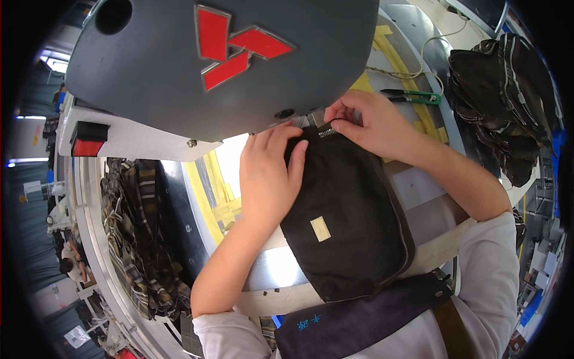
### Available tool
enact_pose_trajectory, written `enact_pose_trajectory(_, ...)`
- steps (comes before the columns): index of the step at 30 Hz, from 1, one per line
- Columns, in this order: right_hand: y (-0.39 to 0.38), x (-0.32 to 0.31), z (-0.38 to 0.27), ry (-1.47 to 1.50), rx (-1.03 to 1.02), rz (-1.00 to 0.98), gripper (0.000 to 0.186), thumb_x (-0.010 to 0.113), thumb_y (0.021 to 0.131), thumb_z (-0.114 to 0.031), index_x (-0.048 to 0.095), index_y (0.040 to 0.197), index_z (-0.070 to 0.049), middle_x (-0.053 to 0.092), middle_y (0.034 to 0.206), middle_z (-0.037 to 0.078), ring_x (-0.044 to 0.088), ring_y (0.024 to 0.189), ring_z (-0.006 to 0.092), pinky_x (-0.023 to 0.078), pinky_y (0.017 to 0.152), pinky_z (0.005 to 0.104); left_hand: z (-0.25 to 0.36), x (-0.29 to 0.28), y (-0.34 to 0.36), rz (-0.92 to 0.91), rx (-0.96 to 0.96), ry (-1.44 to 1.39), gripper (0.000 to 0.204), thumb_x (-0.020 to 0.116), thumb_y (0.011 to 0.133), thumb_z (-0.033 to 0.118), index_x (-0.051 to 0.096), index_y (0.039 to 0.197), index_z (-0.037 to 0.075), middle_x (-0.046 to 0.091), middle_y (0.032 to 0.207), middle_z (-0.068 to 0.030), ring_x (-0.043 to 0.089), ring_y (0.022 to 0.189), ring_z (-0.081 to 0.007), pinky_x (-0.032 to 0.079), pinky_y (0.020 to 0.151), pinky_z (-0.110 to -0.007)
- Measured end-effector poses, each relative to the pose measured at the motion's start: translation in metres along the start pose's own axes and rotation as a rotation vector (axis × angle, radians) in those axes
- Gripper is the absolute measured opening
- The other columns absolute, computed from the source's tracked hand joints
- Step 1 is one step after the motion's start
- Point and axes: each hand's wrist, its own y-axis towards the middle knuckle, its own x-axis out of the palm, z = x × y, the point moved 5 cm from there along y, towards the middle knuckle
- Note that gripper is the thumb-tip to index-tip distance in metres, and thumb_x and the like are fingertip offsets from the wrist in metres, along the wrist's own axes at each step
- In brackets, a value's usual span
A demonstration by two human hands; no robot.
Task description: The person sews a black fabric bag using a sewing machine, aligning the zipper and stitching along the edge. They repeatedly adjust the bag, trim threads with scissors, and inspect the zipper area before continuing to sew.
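A black fabric bag piece (353,203) lies in front of me under the head of a large sewing machine (149,78). It has a small cream patch (320,229) and a zipper (391,197) along its right side. My left hand (269,170) rests on its upper left edge, fingers stretched and thumb apart. With thumb and fingers closed, my right hand (376,125) pinches the upper right edge, beside a short metallic zipper end (327,133). The machine head hides the needle area.
Green-handled thread snips (418,97) lie beyond my right hand. Dark zippered bag pieces (502,102) are piled at the right, and plaid fabric (134,233) hangs at the left. Yellow tape strips (209,191) mark the machine bed. A person (75,263) is far off at left.
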Motion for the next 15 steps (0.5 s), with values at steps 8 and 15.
enact_pose_trajectory(8,-0.002,-0.004,0.007,-0.015,-0.013,0.077,0.009,0.063,0.083,-0.009,0.063,0.092,-0.005,0.063,0.074,0.006,0.061,0.068,0.0184,0.048,0.065,0.0311,-0.018,0.012,0.01,-0.217,-0.405,-0.309,0.017,0.067,0.083,0.017,0.067,0.092,0.003,0.065,0.075,-0.0122,0.064,0.068,-0.0272,0.05,0.066,-0.035)
enact_pose_trajectory(15,0.007,-0.001,0.0,-0.229,0.069,-0.023,0.012,0.064,0.079,-0.015,0.062,0.088,-0.007,0.065,0.073,0.005,0.063,0.069,0.0227,0.048,0.063,0.0352,-0.015,0.013,0.021,-0.308,-0.391,-0.16,0.019,0.069,0.082,0.018,0.062,0.087,0.0,0.053,0.062,-0.0017,0.047,0.057,-0.0118,0.041,0.058,-0.028)
